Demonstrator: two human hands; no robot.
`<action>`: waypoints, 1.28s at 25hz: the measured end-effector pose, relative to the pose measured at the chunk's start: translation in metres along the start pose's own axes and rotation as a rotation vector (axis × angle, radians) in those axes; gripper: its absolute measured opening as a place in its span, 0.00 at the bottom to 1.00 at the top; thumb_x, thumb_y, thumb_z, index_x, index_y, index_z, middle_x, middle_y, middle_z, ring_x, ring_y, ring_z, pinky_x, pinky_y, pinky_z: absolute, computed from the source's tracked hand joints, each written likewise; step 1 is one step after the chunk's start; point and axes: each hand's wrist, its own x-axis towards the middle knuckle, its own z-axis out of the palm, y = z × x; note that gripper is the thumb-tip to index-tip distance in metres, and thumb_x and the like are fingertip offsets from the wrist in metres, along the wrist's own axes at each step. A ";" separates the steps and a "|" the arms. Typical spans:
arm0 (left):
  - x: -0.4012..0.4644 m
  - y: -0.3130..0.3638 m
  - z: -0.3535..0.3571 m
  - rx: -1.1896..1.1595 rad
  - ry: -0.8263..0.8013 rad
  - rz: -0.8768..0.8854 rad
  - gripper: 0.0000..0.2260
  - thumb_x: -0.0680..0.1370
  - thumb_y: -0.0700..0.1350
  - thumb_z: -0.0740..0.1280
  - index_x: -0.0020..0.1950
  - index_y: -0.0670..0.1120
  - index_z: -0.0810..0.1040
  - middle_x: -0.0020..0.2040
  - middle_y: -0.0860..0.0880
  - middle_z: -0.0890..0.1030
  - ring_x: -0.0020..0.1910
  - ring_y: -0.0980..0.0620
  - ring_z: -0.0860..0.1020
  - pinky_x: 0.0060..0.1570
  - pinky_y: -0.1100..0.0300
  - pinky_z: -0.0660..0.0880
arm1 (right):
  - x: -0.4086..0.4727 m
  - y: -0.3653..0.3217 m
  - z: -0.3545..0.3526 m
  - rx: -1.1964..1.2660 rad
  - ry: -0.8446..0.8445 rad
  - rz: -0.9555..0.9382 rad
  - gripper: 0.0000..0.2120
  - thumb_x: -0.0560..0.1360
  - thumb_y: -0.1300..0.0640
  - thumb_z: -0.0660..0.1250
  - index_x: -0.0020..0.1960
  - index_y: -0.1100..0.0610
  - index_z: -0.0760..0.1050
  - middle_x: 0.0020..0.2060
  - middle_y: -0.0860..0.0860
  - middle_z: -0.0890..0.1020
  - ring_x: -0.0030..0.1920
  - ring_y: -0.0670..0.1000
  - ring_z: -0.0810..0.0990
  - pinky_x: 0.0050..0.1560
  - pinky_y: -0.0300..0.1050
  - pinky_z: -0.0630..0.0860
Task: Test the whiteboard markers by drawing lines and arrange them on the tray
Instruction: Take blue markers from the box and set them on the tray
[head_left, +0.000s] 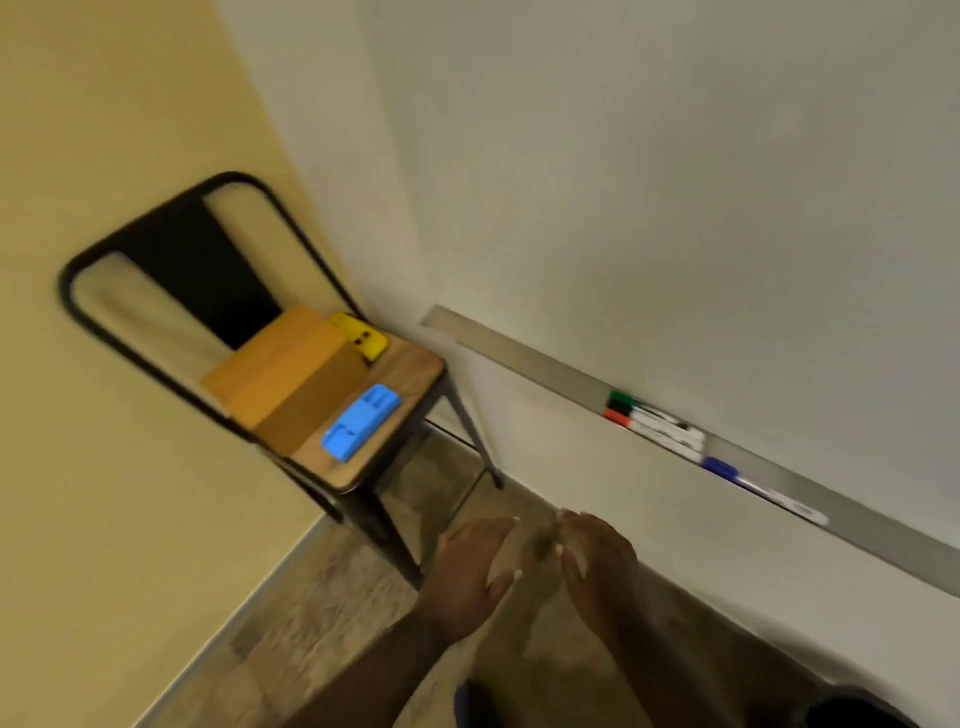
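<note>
A whiteboard (675, 208) fills the right of the view, with a long metal tray (519, 348) along its lower edge. On the tray lie a green-capped marker (623, 401), a red-capped marker (618, 417) beside it, and a blue-capped marker (722, 469) further right. My left hand (470, 566) and my right hand (597, 556) hang low in front of me, below the tray, palms facing each other and fingers relaxed. Neither hand holds anything. The picture is blurred.
A black metal chair (171, 270) with a wooden seat stands left of the board by the yellow wall. On the seat lie a brown cardboard folder (280, 384), a blue eraser (361, 421) and a yellow object (363, 338).
</note>
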 end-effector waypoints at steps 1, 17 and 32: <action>-0.009 -0.012 -0.014 -0.012 0.048 -0.029 0.23 0.79 0.59 0.57 0.73 0.56 0.62 0.69 0.57 0.68 0.69 0.58 0.64 0.68 0.54 0.58 | 0.011 -0.018 0.014 -0.022 0.011 -0.071 0.16 0.72 0.56 0.73 0.60 0.56 0.79 0.58 0.52 0.82 0.59 0.51 0.80 0.59 0.53 0.77; -0.052 -0.131 -0.158 0.025 0.377 -0.427 0.21 0.78 0.56 0.63 0.71 0.55 0.66 0.69 0.55 0.71 0.68 0.53 0.66 0.62 0.54 0.59 | 0.145 -0.237 0.077 0.002 -0.128 -0.488 0.19 0.74 0.56 0.66 0.64 0.58 0.75 0.59 0.54 0.81 0.61 0.56 0.78 0.60 0.55 0.75; 0.033 -0.227 -0.242 0.175 0.432 -0.557 0.21 0.79 0.58 0.60 0.71 0.54 0.66 0.68 0.54 0.71 0.67 0.52 0.67 0.61 0.52 0.59 | 0.319 -0.309 0.099 -0.023 -0.218 -0.599 0.22 0.76 0.55 0.67 0.69 0.52 0.70 0.63 0.52 0.77 0.66 0.55 0.71 0.64 0.53 0.69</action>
